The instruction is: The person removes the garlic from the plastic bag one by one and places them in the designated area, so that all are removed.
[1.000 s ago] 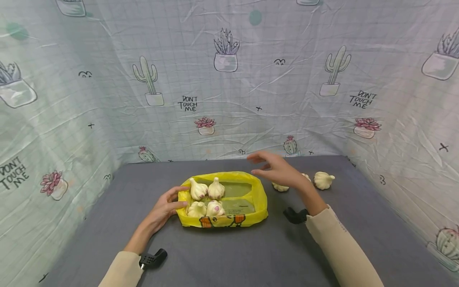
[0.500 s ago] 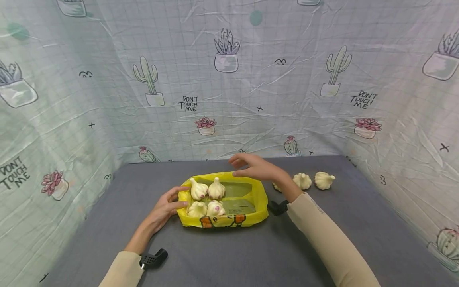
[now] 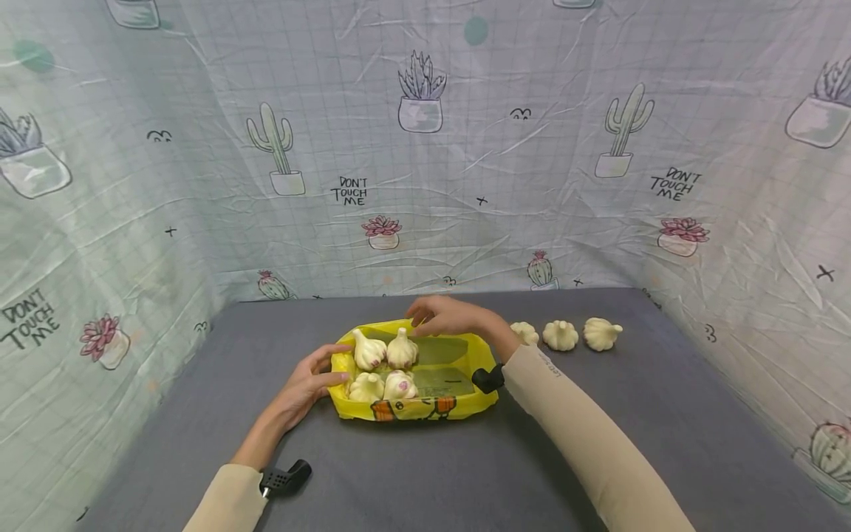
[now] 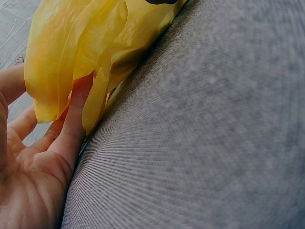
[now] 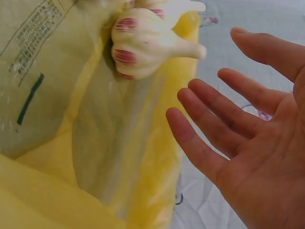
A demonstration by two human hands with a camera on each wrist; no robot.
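Observation:
A yellow plastic bag (image 3: 473,408) stands spread wide like a shallow basin, with an orange-and-black print on its front wall. Several white garlic bulbs (image 3: 368,352), some marked with purple, sit in two rows in its left half. My left hand (image 3: 302,384) holds the bag's left end, thumb and fingers around the plastic; in the left wrist view a finger (image 4: 76,107) is tucked beneath a fold. Over the bag's back rim is my right hand (image 3: 447,316), holding nothing, its fingers loosely bent beside the back-row garlic bulb (image 5: 143,45).
Three more garlic bulbs (image 3: 561,335) lie in a row on the grey cloth (image 3: 399,480) right of the bag. A patterned curtain (image 3: 465,244) encloses the back and both sides. The bag's right half shows its bare greenish bottom.
My right hand has moved left and slightly down, from the bag's back right corner to the bulbs inside. The three bulbs at right have come into fuller view. My left hand stays put.

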